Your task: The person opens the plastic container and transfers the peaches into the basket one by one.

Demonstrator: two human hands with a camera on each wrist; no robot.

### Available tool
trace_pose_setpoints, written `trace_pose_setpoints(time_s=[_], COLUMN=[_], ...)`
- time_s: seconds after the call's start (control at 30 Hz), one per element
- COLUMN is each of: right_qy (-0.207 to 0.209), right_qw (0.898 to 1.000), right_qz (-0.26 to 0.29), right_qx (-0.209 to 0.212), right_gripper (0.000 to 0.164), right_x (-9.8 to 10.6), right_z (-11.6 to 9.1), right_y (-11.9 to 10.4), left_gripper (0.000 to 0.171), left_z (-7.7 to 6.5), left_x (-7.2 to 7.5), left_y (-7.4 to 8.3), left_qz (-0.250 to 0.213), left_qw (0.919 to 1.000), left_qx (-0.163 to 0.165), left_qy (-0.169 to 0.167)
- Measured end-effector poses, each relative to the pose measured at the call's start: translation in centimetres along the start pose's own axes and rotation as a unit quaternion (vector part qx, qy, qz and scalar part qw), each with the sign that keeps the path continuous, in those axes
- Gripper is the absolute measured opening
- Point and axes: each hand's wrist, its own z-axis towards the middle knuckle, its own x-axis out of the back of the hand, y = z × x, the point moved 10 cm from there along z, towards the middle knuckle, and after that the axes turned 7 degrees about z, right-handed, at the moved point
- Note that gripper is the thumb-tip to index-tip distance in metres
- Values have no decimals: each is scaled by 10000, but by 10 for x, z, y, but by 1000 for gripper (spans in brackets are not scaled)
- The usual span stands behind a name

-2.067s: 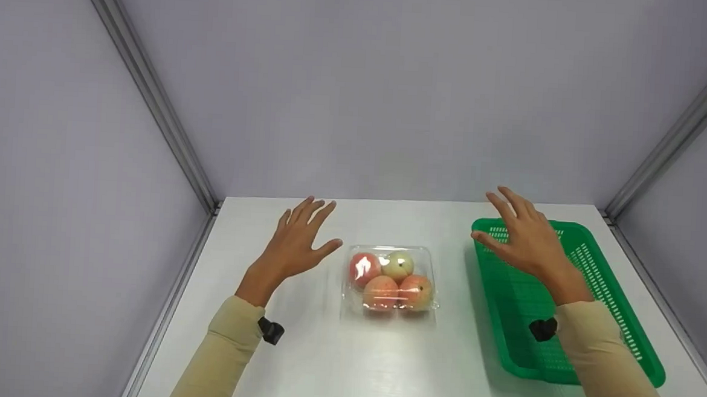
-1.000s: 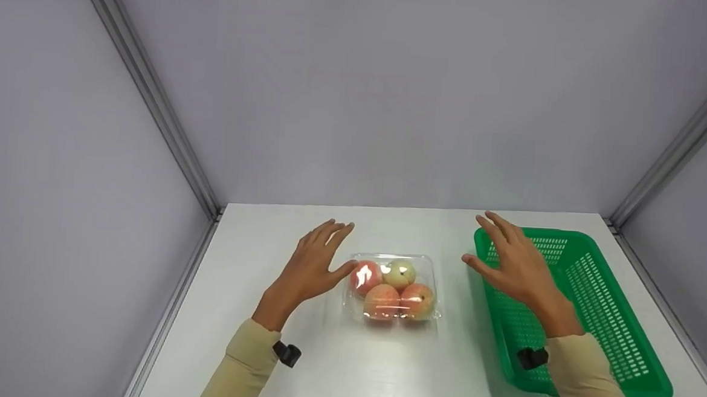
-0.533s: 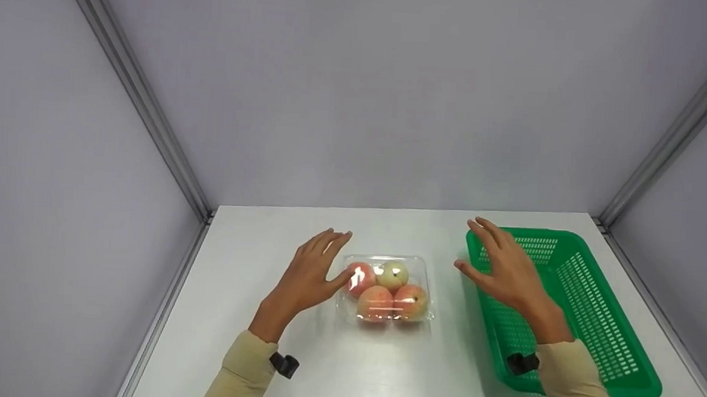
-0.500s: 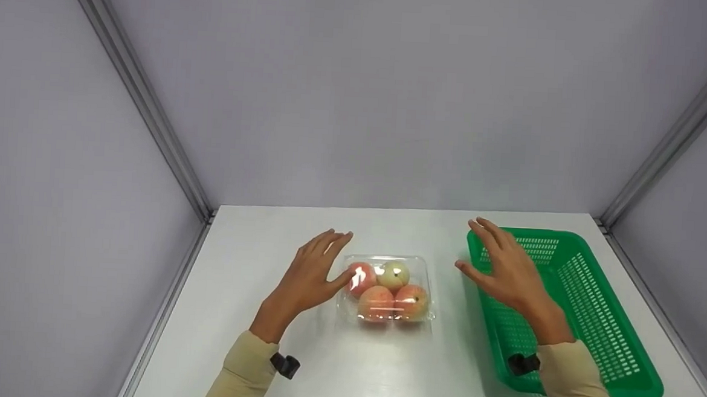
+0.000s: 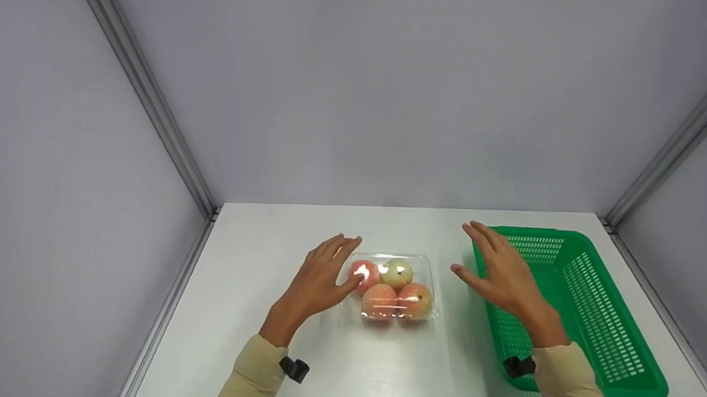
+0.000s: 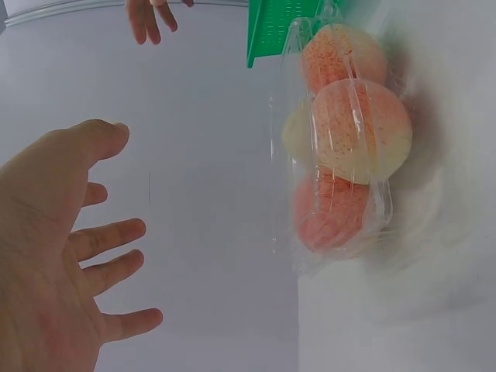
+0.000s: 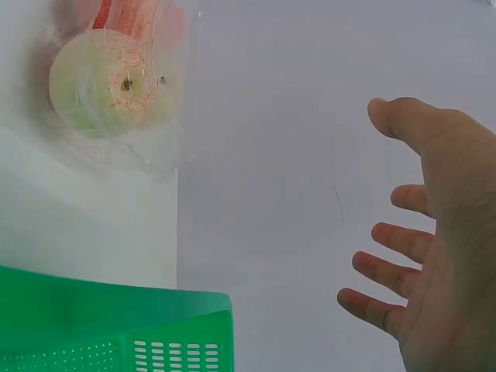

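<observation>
A clear plastic clamshell box [image 5: 425,269] with several peaches [image 5: 379,301] inside lies in the middle of the white table. One fruit is pale green-yellow, the others pinkish red. My left hand [image 5: 319,281] hovers at the box's left side, fingers spread and thumb in front of the reddest peach in the head view. The left wrist view shows a gap between this hand and the box [image 6: 291,232]. Over the left rim of the green basket [image 5: 614,297] hangs my right hand [image 5: 503,279], fingers extended, holding nothing, apart from the box.
The green perforated basket stands on the right part of the white table [image 5: 254,248], its inner floor bare where visible. Grey-white panels [image 5: 359,90] with metal frame rails [image 5: 147,91] enclose the table at the back and sides.
Both hands have come lower and nearer to the box, the left moving rightward and the right leftward. The box and basket have stayed in place on the table; the camera view shifts slightly.
</observation>
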Motion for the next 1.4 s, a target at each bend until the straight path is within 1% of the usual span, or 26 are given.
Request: trace_pose_setpoints(time_s=[0.2,0.3,0.43,0.63,0.77,1.03,1.23,1.4], right_qy=[-143,-118,-101,-123,-102,-48,-37,-108], right_qw=[9998,9998,9999,9999,9998,9997,9997,9992], right_qz=[46,64,106,99,144,242,242,308], right_qx=[-143,-126,-78,4,-19,-32,-77,-230], right_gripper=[82,82,82,82,81,80,80,81], right_x=[-7,-10,-13,-17,-18,-21,-26,-30], right_z=[-2,-2,-2,-4,-6,-9,-12,-15], right_y=[1,-1,-4,-8,-7,-8,-7,-4], left_gripper=[66,65,63,62,62,64,63,63], left_z=[0,-1,-1,-1,-1,-3,-2,-2], left_x=[-9,-13,-18,-19,-20,-27,-34,-39], left_y=[4,7,11,16,19,21,22,25], left_qz=[13,-78,-89,30,101,8,-148,-57], left_qw=[10000,9999,9998,9999,9996,9992,9992,9992], left_qx=[-42,-52,-50,-161,-277,-400,-365,-401], left_qy=[-82,-105,-149,-45,31,49,-12,-45])
